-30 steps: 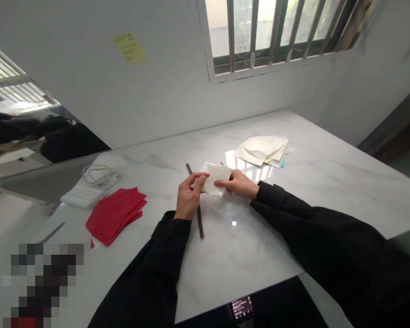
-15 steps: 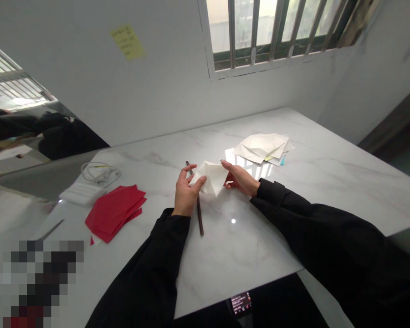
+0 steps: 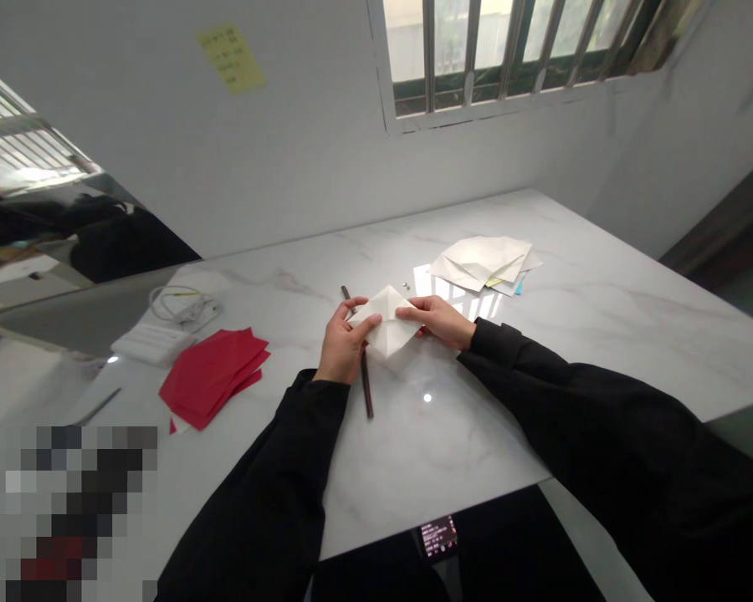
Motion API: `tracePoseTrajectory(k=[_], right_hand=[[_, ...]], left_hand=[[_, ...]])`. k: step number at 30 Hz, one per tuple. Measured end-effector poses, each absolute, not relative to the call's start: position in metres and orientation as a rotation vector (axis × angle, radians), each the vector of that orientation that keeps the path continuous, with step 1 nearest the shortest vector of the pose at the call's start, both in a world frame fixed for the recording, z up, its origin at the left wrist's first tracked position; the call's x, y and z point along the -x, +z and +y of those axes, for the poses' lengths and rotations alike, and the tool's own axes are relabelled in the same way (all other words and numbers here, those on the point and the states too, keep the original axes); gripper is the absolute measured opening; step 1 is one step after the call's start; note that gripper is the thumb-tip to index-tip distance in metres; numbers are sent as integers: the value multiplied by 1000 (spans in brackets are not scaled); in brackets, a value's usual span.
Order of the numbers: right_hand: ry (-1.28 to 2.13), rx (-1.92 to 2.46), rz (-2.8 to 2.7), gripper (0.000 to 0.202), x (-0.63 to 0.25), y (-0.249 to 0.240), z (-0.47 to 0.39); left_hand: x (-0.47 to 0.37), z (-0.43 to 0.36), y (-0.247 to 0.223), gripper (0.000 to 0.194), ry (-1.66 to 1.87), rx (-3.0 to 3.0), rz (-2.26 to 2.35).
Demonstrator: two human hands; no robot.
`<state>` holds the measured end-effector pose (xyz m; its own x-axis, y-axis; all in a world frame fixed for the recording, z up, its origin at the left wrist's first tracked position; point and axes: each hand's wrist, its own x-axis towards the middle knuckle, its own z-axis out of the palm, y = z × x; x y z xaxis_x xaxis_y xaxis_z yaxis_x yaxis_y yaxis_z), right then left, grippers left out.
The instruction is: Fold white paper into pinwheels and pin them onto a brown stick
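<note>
Left hand (image 3: pixel 342 344) and right hand (image 3: pixel 443 323) pinch opposite corners of the white paper (image 3: pixel 387 338), right of the stick (image 3: pixel 367 389); probably light, easily creased, best held by edges.

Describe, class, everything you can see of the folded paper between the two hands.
The folded paper is off-white and looks thin. It shows as a diamond, one corner pointing away from the person, with creases on its upper face. The left hand and right hand pinch its sides, thumbs on top. It is over the table, partly above a dark stick.
</note>
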<state>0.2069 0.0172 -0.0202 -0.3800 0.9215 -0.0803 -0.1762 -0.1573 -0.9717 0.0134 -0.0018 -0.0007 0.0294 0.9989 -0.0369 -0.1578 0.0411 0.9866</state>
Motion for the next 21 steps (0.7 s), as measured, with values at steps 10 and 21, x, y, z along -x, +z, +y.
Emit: tracePoseTrajectory(k=[10,21], right_hand=[[1650,958,-1255,40,-207,-17,15],[1583,1024,-1423,55,-207,-22,18]], left_hand=[[-17,-5,3,57,1202,-1002,1068],[-12,1,-8,58,1212,-1111,1130]])
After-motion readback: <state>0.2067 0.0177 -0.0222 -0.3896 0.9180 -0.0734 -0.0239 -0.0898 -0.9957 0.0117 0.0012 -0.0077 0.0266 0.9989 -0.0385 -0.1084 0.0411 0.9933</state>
